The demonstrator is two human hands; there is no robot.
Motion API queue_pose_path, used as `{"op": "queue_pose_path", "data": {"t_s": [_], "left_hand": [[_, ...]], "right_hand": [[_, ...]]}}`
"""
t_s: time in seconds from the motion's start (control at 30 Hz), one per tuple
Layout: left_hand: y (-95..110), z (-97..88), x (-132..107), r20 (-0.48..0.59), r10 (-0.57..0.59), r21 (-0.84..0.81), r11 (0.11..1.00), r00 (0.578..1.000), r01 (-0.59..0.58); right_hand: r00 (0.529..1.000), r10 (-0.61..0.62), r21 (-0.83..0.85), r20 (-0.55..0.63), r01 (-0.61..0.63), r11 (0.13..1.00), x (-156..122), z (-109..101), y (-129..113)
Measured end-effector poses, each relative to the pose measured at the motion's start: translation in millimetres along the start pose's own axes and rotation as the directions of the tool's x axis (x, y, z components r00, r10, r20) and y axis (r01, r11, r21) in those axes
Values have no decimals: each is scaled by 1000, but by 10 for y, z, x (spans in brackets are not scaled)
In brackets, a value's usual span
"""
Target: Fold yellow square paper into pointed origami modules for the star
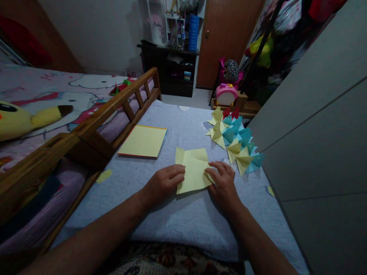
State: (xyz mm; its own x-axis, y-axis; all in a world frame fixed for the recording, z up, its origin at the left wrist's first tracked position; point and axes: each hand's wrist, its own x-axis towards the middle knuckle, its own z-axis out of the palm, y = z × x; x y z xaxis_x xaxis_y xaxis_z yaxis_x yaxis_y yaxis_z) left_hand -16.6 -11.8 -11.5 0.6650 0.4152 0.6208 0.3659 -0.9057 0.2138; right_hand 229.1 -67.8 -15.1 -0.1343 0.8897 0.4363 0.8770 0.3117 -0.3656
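Note:
A creased sheet of pale yellow paper (195,173) lies in front of me on the cloth-covered surface, its folds standing up a little along the far and left edges. My left hand (167,180) grips the paper's left edge, fingers closed and the thumb hidden. At the right edge my right hand (223,178) pinches the same paper between thumb and fingers. Left of the far edge sits a stack of square paper (143,141), yellow on top with orange and blue edges showing. Folded paper pieces (233,139) in yellow, blue and red stand grouped at the right.
A wooden bed rail (114,110) runs along the left, with a yellow plush toy (25,120) on the bed behind it. Pale cabinet panels (318,152) border the right side. Farther back are a dark shelf unit (169,70) and a pink toy (226,94).

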Motion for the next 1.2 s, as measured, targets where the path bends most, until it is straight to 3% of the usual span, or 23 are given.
{"op": "queue_pose_path", "data": {"t_s": [0.17, 0.4, 0.6, 0.7, 0.93, 1.1, 1.2], "left_hand": [[5, -21, 2, 6, -52, -23, 998, 999, 52], [-34, -47, 8, 215, -77, -65, 993, 973, 93], [-18, -95, 43, 257, -114, 5, 993, 960, 117], [-37, -100, 54, 264, -174, -44, 980, 949, 192], [-103, -76, 72, 263, -465, -145, 847, 845, 511], [-88, -38, 140, 246, -573, -128, 780, 782, 613], [-92, -2, 168, 227, -595, -68, 780, 771, 622]], "right_hand": [[1000, 5, 19, 10, -5, 1000, 1, -29, 8], [999, -9, -2, 34, 9, 1000, -1, -27, 10], [997, -15, 58, 72, 11, 998, 5, -26, 51], [995, 18, 86, 94, -26, 996, 4, -17, 78], [979, 140, 118, 150, -158, 980, 13, -6, 128], [959, 219, 137, 179, -245, 960, 25, -21, 121], [953, 244, 146, 181, -271, 951, 32, -33, 111]]}}
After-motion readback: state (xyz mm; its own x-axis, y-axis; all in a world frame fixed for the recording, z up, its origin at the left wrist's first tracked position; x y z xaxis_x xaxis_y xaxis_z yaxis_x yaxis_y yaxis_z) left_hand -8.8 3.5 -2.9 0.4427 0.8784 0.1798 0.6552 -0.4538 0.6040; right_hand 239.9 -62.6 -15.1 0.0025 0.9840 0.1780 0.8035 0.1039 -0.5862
